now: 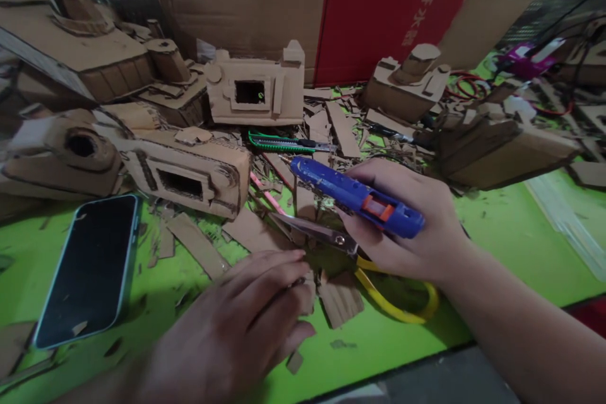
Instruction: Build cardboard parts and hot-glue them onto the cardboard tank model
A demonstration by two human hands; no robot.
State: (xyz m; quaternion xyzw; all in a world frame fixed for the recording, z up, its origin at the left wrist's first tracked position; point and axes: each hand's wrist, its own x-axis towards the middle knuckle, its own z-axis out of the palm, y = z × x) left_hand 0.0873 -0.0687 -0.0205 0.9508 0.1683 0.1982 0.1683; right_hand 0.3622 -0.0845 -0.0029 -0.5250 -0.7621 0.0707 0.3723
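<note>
My right hand [407, 221] is wrapped round a blue glue gun [350, 192], whose nozzle points to the upper left. Beneath it lie scissors with yellow handles [398, 303], their blades toward the left. My left hand [246, 315] is at the lower middle, its fingers bent together over cardboard scraps; whatever is under the fingertips is hidden. A green box cutter [284, 142] rests among the scraps beyond the glue gun. Behind it stands a cardboard camera model [255, 91] with a rectangular opening, and another cardboard model [189, 173] is nearer on the left.
A phone [89, 265] lies at the left on the green table [492, 227]. More cardboard models [407, 85] stand at the back and right. Clear glue sticks [565, 221] lie at the right edge. A large cardboard sheet [241, 0] with a red panel rises behind.
</note>
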